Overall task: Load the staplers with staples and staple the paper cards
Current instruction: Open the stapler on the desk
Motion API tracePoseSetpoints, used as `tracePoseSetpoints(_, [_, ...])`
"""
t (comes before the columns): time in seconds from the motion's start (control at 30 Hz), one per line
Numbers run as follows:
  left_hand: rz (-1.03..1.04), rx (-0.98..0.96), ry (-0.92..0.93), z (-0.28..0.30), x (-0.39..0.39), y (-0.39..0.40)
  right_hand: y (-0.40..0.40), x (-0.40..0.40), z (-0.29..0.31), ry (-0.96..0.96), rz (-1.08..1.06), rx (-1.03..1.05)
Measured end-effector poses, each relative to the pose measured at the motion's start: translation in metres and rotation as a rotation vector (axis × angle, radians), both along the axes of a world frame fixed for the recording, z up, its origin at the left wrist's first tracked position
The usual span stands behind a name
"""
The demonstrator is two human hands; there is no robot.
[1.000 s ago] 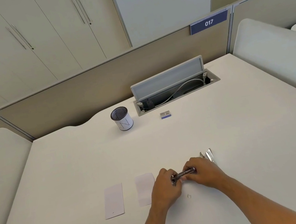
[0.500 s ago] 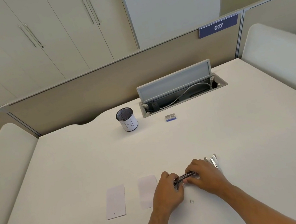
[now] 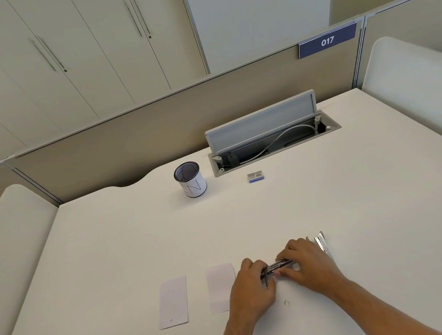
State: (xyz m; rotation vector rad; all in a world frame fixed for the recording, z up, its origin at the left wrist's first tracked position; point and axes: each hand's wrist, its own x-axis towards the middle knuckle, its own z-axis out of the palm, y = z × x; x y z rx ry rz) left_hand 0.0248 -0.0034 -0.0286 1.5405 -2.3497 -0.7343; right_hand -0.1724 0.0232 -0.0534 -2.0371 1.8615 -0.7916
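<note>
A small stapler (image 3: 277, 267) is gripped low on the bench (image 3: 366, 216) between the left hand (image 3: 252, 289) and right hand (image 3: 306, 265), fingers curled shut on it as in the earlier frames, much of it covered. A second stapler (image 3: 321, 242) shows partly behind the right hand; two paper cards (image 3: 173, 302) (image 3: 220, 286) lie just left. Farther back, a staple box (image 3: 255, 177) and mesh cup (image 3: 191, 183) are noted, contents indiscernible.

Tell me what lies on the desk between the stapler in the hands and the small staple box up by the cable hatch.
Nothing: in the head view the desk is bare between the stapler and the staple box.
</note>
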Motion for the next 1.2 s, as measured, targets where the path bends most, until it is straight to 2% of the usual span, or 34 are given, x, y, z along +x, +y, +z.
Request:
tracePoseSetpoints(0.8, [-0.011,-0.015,0.018,0.001,0.003,0.003,-0.001,0.004,-0.015,-0.018,0.007,-0.108])
tracePoseSetpoints(1.03, [-0.013,0.010,0.050,0.003,0.004,0.002,0.001,-0.004,-0.019,0.119,0.078,-0.255])
tracePoseSetpoints(1.2, [-0.008,0.010,0.050,0.006,0.005,0.003,0.001,-0.006,-0.018,0.105,0.087,-0.245])
